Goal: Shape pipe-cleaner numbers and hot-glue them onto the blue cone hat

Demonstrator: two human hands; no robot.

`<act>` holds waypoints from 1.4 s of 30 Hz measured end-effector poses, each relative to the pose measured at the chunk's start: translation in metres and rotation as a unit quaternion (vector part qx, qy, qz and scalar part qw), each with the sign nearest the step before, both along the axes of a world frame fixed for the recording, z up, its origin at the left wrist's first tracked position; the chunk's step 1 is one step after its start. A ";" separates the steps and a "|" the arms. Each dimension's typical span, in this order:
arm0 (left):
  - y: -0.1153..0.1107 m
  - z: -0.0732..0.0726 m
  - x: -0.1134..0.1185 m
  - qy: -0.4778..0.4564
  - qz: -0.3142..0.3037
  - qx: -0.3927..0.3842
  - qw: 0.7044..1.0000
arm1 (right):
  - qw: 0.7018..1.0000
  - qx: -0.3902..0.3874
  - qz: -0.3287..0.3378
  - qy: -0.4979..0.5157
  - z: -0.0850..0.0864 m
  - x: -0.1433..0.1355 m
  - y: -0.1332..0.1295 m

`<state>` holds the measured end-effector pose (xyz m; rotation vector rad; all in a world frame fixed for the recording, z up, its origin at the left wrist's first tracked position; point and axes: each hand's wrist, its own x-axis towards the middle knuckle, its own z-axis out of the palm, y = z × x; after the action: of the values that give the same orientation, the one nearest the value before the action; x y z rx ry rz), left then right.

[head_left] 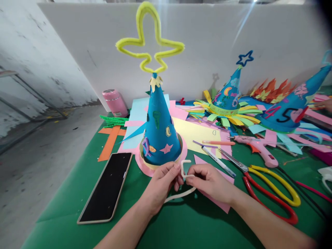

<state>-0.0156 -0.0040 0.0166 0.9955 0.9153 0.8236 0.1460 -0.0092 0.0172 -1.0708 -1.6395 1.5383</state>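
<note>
Between my two hands is a white pipe cleaner (pixel 181 195), its upper end bent into a squared hook and its long tail curving down to the left. My left hand (pixel 163 180) pinches it near the bend, thumb against forefinger. The thumb and forefinger of my right hand (pixel 207 180) grip it just right of the bend. Directly behind my hands stands a blue paper cone hat (pixel 158 128) with a pink brim, stuck-on shapes and a yellow pipe-cleaner outline (pixel 172 45) on its tip. A pink paper sheet (pixel 216 200) lies partly under my right hand.
A smartphone (pixel 107 188) lies left. Scissors (pixel 247 168), a pen (pixel 219 162) and a pink glue gun (pixel 259 143) with its cord lie right. Behind are a pink flask (pixel 116 103) and other blue hats (pixel 229 91). Another person's hand (pixel 327 105) shows at the right edge.
</note>
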 end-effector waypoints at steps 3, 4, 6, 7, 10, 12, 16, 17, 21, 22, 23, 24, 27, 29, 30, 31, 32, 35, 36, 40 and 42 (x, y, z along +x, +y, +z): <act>-0.001 0.000 0.001 0.003 0.005 0.009 1.000 | 1.000 0.001 -0.004 0.000 0.001 -0.001 0.000; -0.001 0.000 0.001 0.012 0.006 0.014 1.000 | 1.000 0.003 -0.004 -0.003 0.002 -0.001 0.000; -0.001 0.000 0.000 0.027 0.007 0.019 0.999 | 1.000 0.006 -0.003 -0.004 0.003 0.000 0.000; -0.001 0.000 0.000 0.029 0.008 0.018 0.999 | 1.000 0.006 -0.006 -0.004 0.003 0.000 0.001; 0.000 0.000 -0.001 0.025 0.005 0.009 1.000 | 1.000 0.014 -0.022 -0.013 0.004 0.001 0.001; 0.001 0.000 -0.002 0.025 -0.002 0.015 1.000 | 0.999 0.022 -0.028 -0.018 0.005 0.001 0.001; 0.000 0.003 -0.002 0.083 -0.039 0.059 0.994 | 0.999 0.032 -0.037 -0.021 0.005 0.001 0.002; 0.000 0.004 -0.002 0.099 -0.046 0.068 0.992 | 0.999 0.030 -0.039 -0.017 0.005 0.001 0.002; -0.001 0.006 -0.003 0.121 -0.056 0.073 0.988 | 0.999 -0.012 -0.032 0.011 0.003 0.002 0.004; 0.000 0.005 -0.003 0.121 -0.056 0.076 0.988 | 0.999 -0.027 -0.029 0.017 0.002 0.002 0.004; 0.000 0.005 -0.003 0.123 -0.055 0.080 0.988 | 0.999 -0.041 -0.027 0.022 0.002 0.002 0.004; 0.000 0.005 -0.003 0.123 -0.052 0.085 0.987 | 0.998 -0.050 -0.027 0.027 0.002 0.002 0.003; -0.001 0.005 -0.001 0.119 -0.052 0.082 0.988 | 0.996 -0.053 -0.049 0.049 0.003 0.000 0.003; -0.003 0.006 0.001 0.127 -0.084 0.062 0.986 | 0.995 -0.049 -0.069 0.059 0.005 -0.001 0.003; -0.003 0.006 0.001 0.141 -0.102 0.056 0.983 | 0.994 -0.049 -0.077 0.060 0.005 -0.002 0.003; -0.004 0.006 0.001 0.157 -0.115 0.056 0.979 | 0.993 -0.053 -0.082 0.059 0.006 -0.002 0.004; -0.005 0.006 0.002 0.172 -0.122 0.060 0.976 | 0.993 -0.061 -0.083 0.059 0.005 -0.002 0.004; -0.004 0.006 0.001 0.193 -0.132 0.084 0.969 | 0.989 -0.099 -0.074 0.079 0.002 -0.001 0.006; -0.003 0.006 0.000 0.195 -0.137 0.091 0.967 | 0.986 -0.112 -0.073 0.094 0.000 -0.001 0.006; 0.001 0.012 -0.006 0.210 -0.159 0.108 0.959 | 0.981 -0.114 -0.097 0.120 -0.005 -0.002 0.005; 0.003 0.015 -0.010 0.215 -0.169 0.113 0.955 | 0.987 -0.087 -0.098 0.097 -0.004 -0.002 0.005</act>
<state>-0.0257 -0.0008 0.0319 1.5245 0.9907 0.4304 0.1440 -0.0041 0.0128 -1.0991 -1.2510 1.6194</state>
